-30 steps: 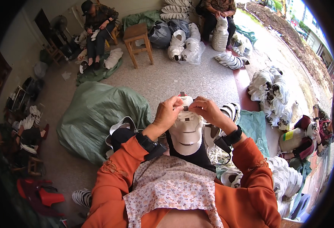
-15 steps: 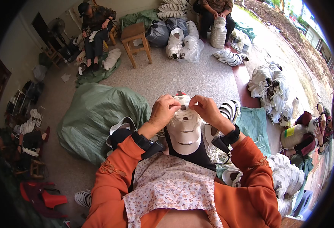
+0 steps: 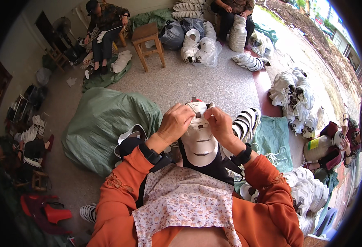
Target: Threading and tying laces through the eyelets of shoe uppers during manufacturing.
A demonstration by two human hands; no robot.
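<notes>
A stack of white shoe uppers (image 3: 199, 148) lies nested over my lap, toe ends toward me, with dark tabs along the topmost tongue. My left hand (image 3: 175, 122) is closed in a pinch at the left eyelet edge of the top upper. At its right edge my right hand (image 3: 222, 126) pinches too, fingers curled. Both seem to grip a thin white shoelace, mostly hidden by the fingers. A patterned apron (image 3: 185, 193) covers my lap below the stack.
Left of me bulges a large green sack (image 3: 107, 127), with a white upper (image 3: 133, 133) beside it. More nested uppers (image 3: 246, 123) and a teal sack (image 3: 273, 142) lie to my right. A wooden stool (image 3: 146, 39) stands ahead. Other people sit working at the far side and far right.
My right hand has turned slightly and shifted down; my left hand has barely moved. At the far left, a seated person's hands have spread apart, drawing out a long pale strand.
</notes>
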